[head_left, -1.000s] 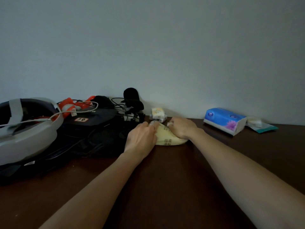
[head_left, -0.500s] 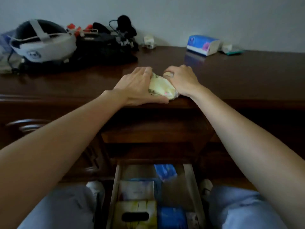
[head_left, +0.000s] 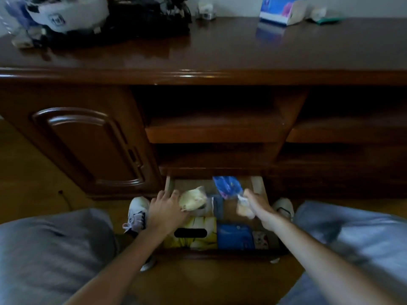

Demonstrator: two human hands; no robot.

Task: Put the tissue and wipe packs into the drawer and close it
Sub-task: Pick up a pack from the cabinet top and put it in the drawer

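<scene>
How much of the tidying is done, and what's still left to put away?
Done: the drawer is open and already holds several packs. In hand: the left hand lowers a pale yellow pack into it, while the right hand holds a blurred small pack over it. Left: the blue tissue pack and the teal-edged pack on top, then closing the drawer.

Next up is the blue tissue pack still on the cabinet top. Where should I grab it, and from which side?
Judging from this view, take the blue tissue pack across its narrow width near the middle, coming from above and in front. It lies flat with its long side running left to right, and the wall stands close behind it, so a rear approach looks blocked. The teal-and-white pack lies just right of it, so stay off that end.
</scene>
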